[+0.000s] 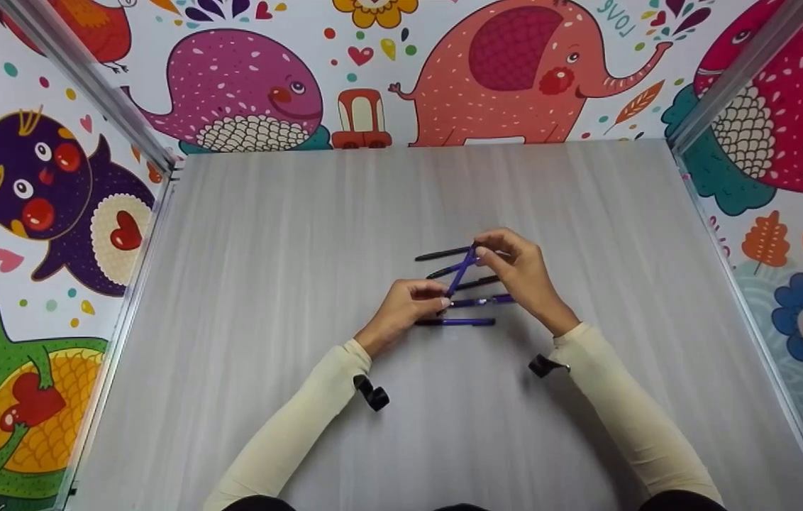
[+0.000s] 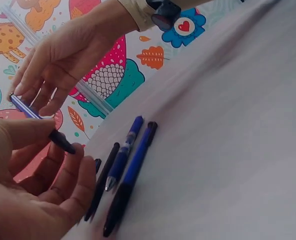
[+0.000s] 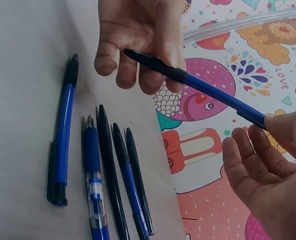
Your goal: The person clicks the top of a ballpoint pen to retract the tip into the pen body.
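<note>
Between my two hands a blue pen with a black grip [image 3: 213,95] is held up at a slant above the table. My left hand [image 1: 405,306] pinches its black grip near the tip. The other end, with the clip, is pinched by thumb and fingers of my right hand [image 1: 523,273]. Under and beside the hands, several pens lie roughly side by side. Nearest me is a blue pen with a black grip [image 3: 63,130], then a blue pen with a printed clear barrel [image 3: 95,185]. Beyond lie a black pen [image 3: 107,160], a blue-and-black pen [image 3: 126,172] and another black pen [image 3: 137,175].
The pens lie on a pale wood-grain table [image 1: 267,234]. Metal frame rails [image 1: 118,312] run along its sides. Panels printed with cartoon animals [image 1: 501,78] stand at the back and sides. A small black camera [image 1: 372,394] juts from the left sleeve, another [image 1: 545,365] from the right.
</note>
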The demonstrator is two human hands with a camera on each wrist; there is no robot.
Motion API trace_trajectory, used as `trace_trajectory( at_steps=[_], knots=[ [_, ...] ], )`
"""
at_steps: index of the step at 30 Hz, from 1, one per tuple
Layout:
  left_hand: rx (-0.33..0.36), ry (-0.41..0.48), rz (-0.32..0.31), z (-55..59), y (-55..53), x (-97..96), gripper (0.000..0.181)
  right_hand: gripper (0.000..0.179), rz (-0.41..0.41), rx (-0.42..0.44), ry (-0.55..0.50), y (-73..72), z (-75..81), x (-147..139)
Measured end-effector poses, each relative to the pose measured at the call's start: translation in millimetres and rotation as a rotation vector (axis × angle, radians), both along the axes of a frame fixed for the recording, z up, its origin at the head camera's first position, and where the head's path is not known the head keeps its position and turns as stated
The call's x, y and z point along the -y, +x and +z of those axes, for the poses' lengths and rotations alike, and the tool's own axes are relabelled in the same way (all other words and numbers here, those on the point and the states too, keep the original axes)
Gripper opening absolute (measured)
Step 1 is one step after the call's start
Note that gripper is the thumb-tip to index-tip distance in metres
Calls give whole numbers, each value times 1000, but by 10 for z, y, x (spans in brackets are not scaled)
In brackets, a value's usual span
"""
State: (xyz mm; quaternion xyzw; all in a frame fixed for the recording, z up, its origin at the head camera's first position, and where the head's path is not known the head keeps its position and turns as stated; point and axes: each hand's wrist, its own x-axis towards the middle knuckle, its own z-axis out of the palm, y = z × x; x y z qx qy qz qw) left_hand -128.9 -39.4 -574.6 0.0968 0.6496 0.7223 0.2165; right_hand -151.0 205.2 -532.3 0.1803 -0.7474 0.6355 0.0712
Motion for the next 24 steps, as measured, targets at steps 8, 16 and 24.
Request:
trace_trajectory(
  at_steps=[8, 16, 24],
  knots=[
    [-92, -102, 8, -12, -51, 73, 24, 18, -15, -9, 21, -12, -58, -117],
    [-270, -306, 37, 11, -105, 97, 18, 20, -2, 24, 41, -11, -89, -190],
    [-430, -414, 86, 1, -195, 100, 17, 17, -57, 73, 136, -51, -160, -290]
  ],
)
